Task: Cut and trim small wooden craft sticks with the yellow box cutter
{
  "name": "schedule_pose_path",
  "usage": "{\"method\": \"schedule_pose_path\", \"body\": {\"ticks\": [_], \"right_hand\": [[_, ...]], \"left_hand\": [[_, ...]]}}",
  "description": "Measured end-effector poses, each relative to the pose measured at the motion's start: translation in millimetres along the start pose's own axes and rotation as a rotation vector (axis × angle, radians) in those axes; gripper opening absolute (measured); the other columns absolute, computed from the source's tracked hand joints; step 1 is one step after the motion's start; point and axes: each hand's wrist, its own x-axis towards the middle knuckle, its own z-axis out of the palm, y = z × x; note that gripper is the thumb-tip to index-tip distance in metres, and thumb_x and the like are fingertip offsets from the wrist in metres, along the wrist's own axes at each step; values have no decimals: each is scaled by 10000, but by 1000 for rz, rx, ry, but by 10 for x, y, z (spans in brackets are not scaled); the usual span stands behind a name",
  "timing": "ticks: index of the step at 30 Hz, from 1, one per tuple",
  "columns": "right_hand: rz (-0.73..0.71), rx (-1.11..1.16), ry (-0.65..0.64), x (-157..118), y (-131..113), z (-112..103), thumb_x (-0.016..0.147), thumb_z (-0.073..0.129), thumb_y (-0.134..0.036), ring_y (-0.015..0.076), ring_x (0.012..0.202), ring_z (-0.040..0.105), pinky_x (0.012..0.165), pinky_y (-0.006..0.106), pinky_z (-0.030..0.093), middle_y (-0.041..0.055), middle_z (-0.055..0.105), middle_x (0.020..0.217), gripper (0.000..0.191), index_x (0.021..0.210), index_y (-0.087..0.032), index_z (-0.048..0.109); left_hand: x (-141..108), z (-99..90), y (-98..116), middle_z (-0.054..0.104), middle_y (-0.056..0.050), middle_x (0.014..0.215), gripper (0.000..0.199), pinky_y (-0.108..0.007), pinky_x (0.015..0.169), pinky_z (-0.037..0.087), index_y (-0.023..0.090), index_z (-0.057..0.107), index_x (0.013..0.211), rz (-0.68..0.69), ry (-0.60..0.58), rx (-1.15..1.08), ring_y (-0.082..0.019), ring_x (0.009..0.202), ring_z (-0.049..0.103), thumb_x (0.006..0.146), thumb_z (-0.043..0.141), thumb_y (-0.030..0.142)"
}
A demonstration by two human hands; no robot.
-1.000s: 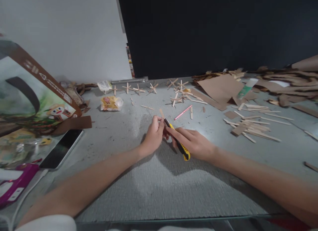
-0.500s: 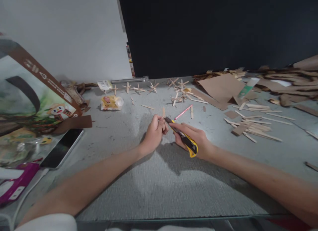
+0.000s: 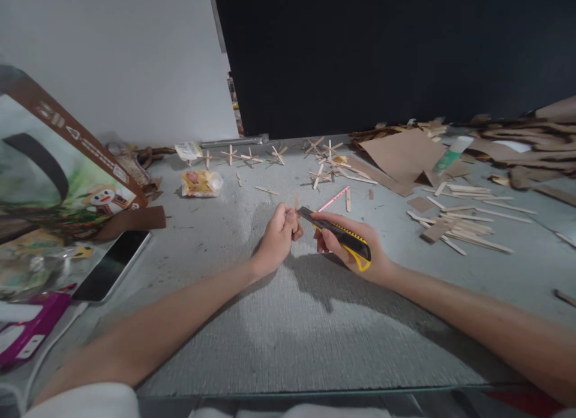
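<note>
My left hand pinches a small wooden craft stick that pokes up past the fingertips; its lower part is hidden by the fingers. A black and yellow utility knife lies in the grip of my right hand, its front end against or very near the stick at my left fingertips. Just beyond my hands are a pink striped straw and a loose craft stick. Farther back stand several star-shaped pieces of crossed sticks.
Many loose sticks, cardboard sheets and a green-white glue stick lie to the right. On the left are a phone, a purple power strip, a printed bag and a yellow packet.
My right hand and the utility knife have turned, the knife lying flatter with its rear end farther right. My left hand keeps hold of the craft stick almost in place.
</note>
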Motion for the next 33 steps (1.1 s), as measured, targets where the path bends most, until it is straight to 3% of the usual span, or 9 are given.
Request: {"method": "schedule_pose_path", "body": {"ticks": [4, 12, 16, 25, 33], "right_hand": [[41, 85, 11, -6, 5, 0, 1066, 578, -336, 132, 655, 693, 612, 274, 617, 31, 724, 825, 289, 1295, -191, 678], [-114, -183, 36, 4, 12, -10, 1043, 582, -238, 161, 689, 730, 689, 323, 637, 45, 753, 835, 279, 1304, -190, 670], [-126, -250, 47, -2, 11, -22, 1045, 563, -217, 177, 704, 738, 743, 361, 656, 55, 759, 842, 275, 1298, -207, 671], [-199, -312, 22, 17, 11, -30, 1026, 559, -183, 157, 741, 741, 743, 311, 637, 70, 783, 966, 290, 1299, -212, 653], [-233, -326, -12, -36, 122, -16, 1017, 556, -167, 139, 729, 685, 710, 265, 596, 45, 729, 940, 353, 1359, -227, 620]], "left_hand": [[4, 9, 8, 389, 68, 627, 494, -286, 585, 365, 250, 393, 849, -26, -8, -59, -125, 563, 397, 1018, 464, 709], [-43, 39, 21, 489, 62, 686, 405, -271, 598, 361, 244, 421, 990, -38, -15, -73, -127, 625, 473, 1031, 506, 638], [-37, 41, 17, 518, 62, 684, 369, -268, 581, 350, 245, 403, 1001, -31, 13, -39, -122, 617, 486, 1049, 478, 603], [-70, 46, 17, 571, 54, 682, 353, -282, 590, 384, 248, 377, 1027, 12, -14, 78, -127, 587, 496, 1062, 425, 596], [-99, 44, 30, 589, 45, 698, 155, -286, 614, 386, 245, 395, 1029, 35, 27, 277, -141, 597, 514, 1091, 384, 386]]}}
